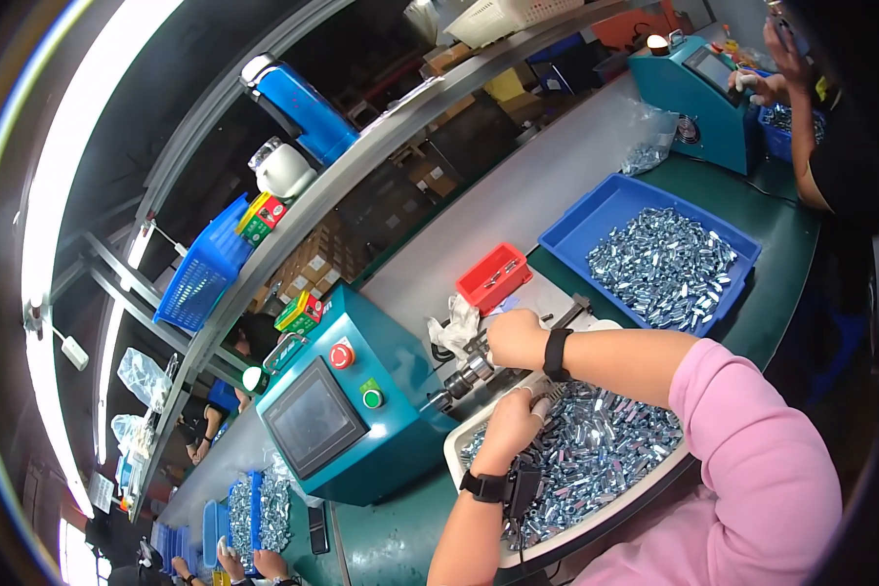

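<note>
My left hand (pixel 514 426) is over the near left part of a cream tray (pixel 456 459) heaped with small shiny metal sleeves (pixel 606 459). Its fingers are bent together, with a white cover on one fingertip; what they hold is hidden. Beyond it, my right hand (pixel 518 339) is closed at the metal clamping fixture (pixel 564 314), beside the chuck (pixel 472 374) of a teal machine (pixel 386 444). Whatever lies in its fingers is out of sight. Both wrists carry black bands.
A blue tray (pixel 568 230) of metal sleeves lies at the far right. Behind the fixture are a red bin (pixel 493 277) and a white glove (pixel 454 327). The machine has a dark screen (pixel 314 417). A co-worker's hand (pixel 760 88) is near another teal machine (pixel 689 107).
</note>
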`<state>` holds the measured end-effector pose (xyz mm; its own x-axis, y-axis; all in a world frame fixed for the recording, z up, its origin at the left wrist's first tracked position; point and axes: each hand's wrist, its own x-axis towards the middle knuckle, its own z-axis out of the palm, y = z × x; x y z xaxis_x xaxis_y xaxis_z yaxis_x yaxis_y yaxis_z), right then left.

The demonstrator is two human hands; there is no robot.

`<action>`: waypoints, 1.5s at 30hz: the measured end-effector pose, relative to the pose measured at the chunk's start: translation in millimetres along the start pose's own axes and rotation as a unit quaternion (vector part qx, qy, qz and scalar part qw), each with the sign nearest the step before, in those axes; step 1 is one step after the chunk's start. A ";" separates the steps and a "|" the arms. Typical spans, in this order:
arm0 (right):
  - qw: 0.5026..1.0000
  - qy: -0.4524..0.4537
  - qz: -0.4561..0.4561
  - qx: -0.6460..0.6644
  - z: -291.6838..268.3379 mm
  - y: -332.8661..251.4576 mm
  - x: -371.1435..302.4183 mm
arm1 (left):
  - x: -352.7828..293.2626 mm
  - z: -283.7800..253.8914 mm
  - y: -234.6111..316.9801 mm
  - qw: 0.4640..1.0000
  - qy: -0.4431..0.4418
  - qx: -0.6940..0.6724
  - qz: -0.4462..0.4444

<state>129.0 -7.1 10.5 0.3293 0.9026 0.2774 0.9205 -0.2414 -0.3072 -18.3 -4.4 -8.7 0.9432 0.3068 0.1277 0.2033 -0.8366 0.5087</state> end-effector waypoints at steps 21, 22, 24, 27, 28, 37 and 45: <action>0.936 0.051 0.220 0.270 -58.6 50.6 20.4 | 8.8 -5.3 -14.8 0.980 0.114 -0.133 -0.095; 0.898 0.072 0.197 0.387 -46.4 32.4 17.1 | 8.8 -2.1 -17.7 0.968 0.158 -0.168 -0.102; 0.843 0.083 0.148 0.510 -13.0 18.9 16.4 | 11.4 -0.5 -21.7 0.954 0.202 -0.192 -0.107; 0.852 0.122 0.107 0.498 6.4 21.4 4.1 | 13.6 -8.4 -30.0 0.930 0.256 -0.247 -0.096; 0.859 0.142 0.091 0.484 10.9 24.6 2.3 | 15.5 -13.8 -29.3 0.932 0.254 -0.239 -0.099; 0.813 0.130 0.130 0.552 10.7 38.0 5.4 | 60.6 -27.7 -22.1 0.953 0.224 0.187 -0.081; 0.820 0.116 0.101 0.551 7.0 41.9 7.1 | 63.9 -17.3 -26.1 0.930 0.213 0.277 -0.115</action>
<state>168.5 -8.3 -6.7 0.6007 0.7606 0.2463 0.1356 0.2066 -0.9690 32.1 44.9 1.0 0.6926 0.5598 0.4550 0.6025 -0.7957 0.0618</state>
